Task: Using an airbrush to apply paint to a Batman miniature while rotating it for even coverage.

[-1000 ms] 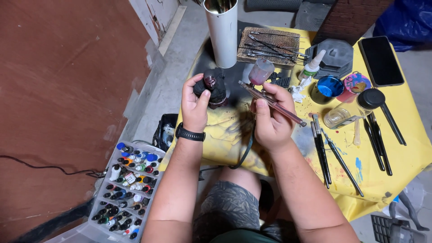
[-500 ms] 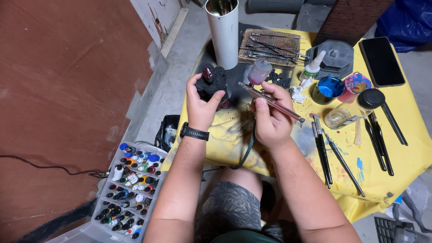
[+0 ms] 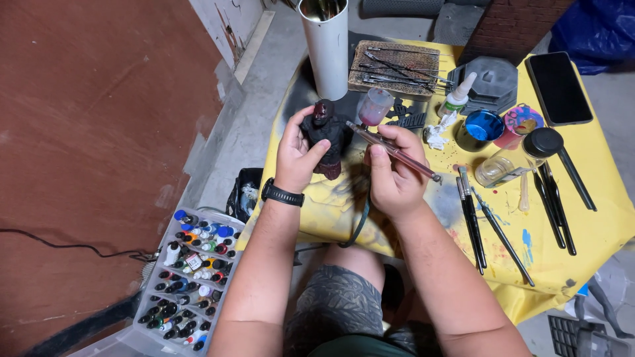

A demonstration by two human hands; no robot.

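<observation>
My left hand (image 3: 299, 153), with a black watch on the wrist, grips a small dark figurine (image 3: 327, 135) with a dark red head, holding it upright over the yellow-covered table (image 3: 595, 231). My right hand (image 3: 391, 173) holds an airbrush (image 3: 394, 151) with a pinkish paint cup (image 3: 374, 107) on top. The airbrush's front end points left at the figurine and sits close to it. A dark hose hangs from the airbrush down between my arms.
A white tube (image 3: 327, 46) stands behind the figurine. A wooden rack of tools (image 3: 395, 68), a dropper bottle (image 3: 458, 96), a blue cup (image 3: 481, 129), a glass jar (image 3: 503, 166), a black phone (image 3: 559, 87) and brushes (image 3: 473, 221) lie on the table. A tray of paint bottles (image 3: 192, 277) sits on the floor at left.
My left hand has turned and lifted the figurine more upright, so its red head shows. The airbrush stays aimed at it.
</observation>
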